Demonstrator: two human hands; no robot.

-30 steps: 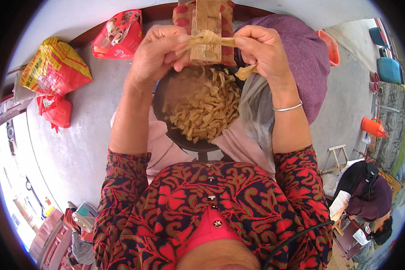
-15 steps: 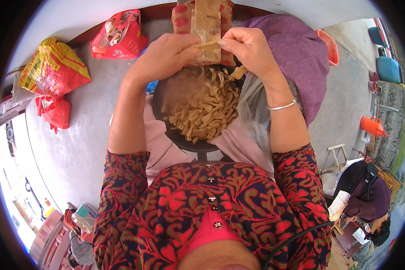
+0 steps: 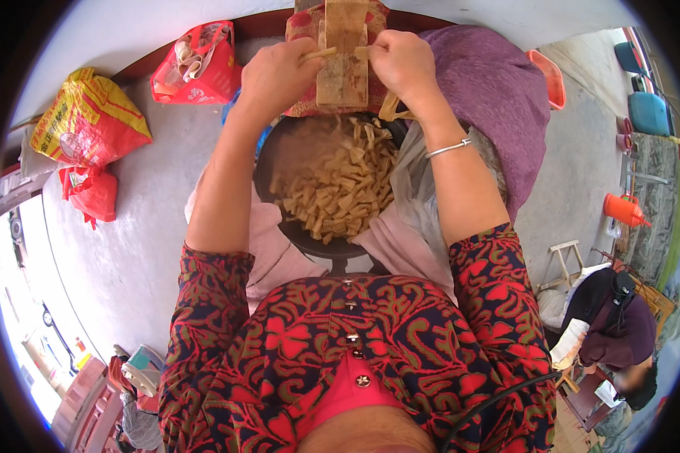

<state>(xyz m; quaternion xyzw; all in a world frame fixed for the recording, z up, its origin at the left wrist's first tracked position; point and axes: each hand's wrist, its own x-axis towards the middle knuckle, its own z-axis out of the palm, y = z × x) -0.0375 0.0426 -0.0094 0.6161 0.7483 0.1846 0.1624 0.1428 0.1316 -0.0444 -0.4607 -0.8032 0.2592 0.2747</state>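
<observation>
Left hand (image 3: 279, 72): since the earlier frame we have shifted it forward beside the wooden block (image 3: 342, 81); its fingers clamp a tan strip (image 3: 319, 53), one end poking out toward the block.
Right hand (image 3: 402, 66): moved forward too, fingers curled tight on tan strip, a loose tail (image 3: 391, 107) hanging below; we cannot tell whether the two ends join.
Dark pan (image 3: 298, 235): between our legs, just below the block, holding heaped tan pieces (image 3: 340, 185).
Red patterned cloth (image 3: 304, 104): beneath the block.
Purple bundle (image 3: 499, 98): we have it near our right forearm.
</observation>
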